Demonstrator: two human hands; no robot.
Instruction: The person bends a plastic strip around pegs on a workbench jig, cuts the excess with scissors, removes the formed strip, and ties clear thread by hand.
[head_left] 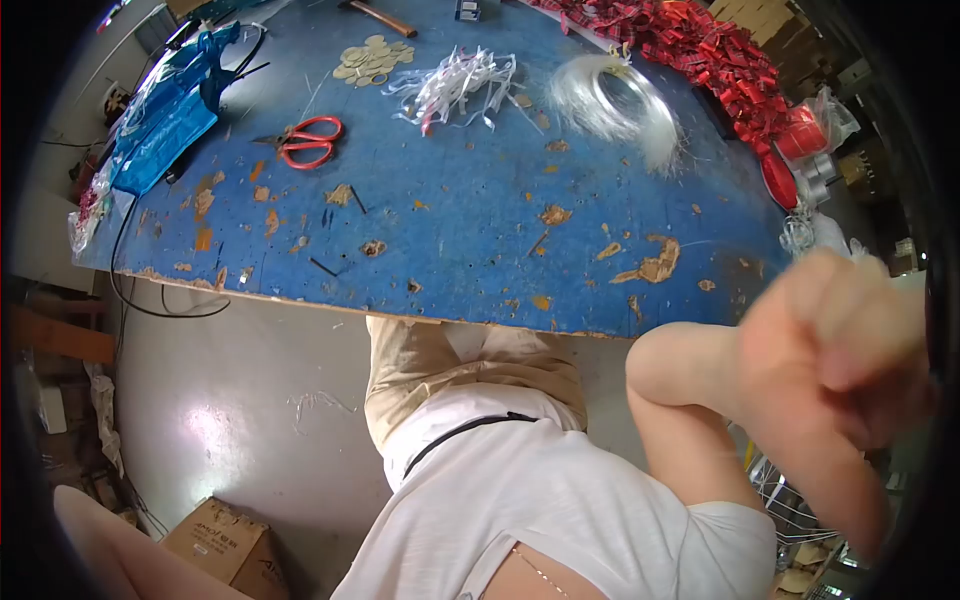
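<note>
My right hand (835, 350) is raised close to the camera at the right edge, above the table's right corner. Its fingers look curled but are smeared, and I cannot make out whether anything is in them. Of my left side only part of the bare arm shows at the lower left; my left hand is out of view. On the blue table (450, 230) lie red-handled scissors (312, 143), a bundle of white ribbon strips (462, 88), a coil of clear white filament (615, 100) and a pile of flat pale discs (372, 61).
A heap of red ribbon (690, 60) runs along the table's right side, near a red spool (802, 132). A hammer (382, 17) lies at the far edge. Blue plastic bags (170, 125) are at the left. A cardboard box (225, 545) stands on the floor.
</note>
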